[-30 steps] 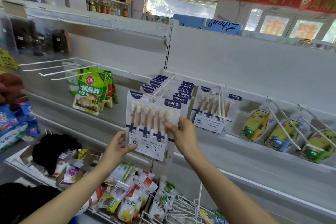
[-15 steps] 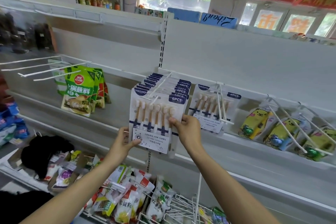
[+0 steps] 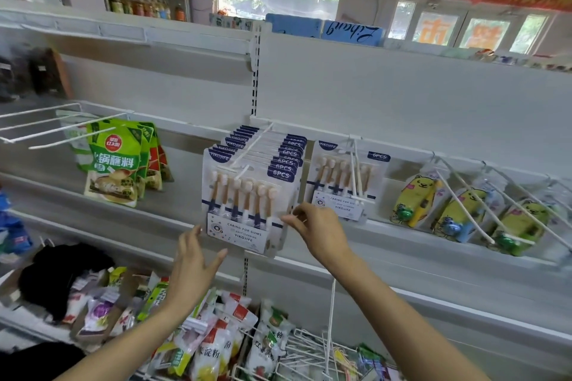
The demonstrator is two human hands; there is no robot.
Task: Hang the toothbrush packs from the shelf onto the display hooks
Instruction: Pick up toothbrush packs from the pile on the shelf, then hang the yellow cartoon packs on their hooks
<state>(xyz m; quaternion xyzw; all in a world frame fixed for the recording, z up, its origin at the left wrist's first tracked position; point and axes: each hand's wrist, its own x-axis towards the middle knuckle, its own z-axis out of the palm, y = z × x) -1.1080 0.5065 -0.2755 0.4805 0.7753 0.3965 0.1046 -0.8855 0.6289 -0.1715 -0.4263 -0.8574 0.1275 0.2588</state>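
front pack hangs on hook at head of pack row, frame centre | right hand at 3 o'clock of pack, fingers pinching its right edge | left hand at 7 o'clock, fingers released, spread, just under its lower left corner | second pack on next hook, 3 o'clock | green pouches at 9 o'clock

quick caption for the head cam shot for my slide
Front toothbrush pack hangs on its display hook; right hand touches its edge, left hand open below.
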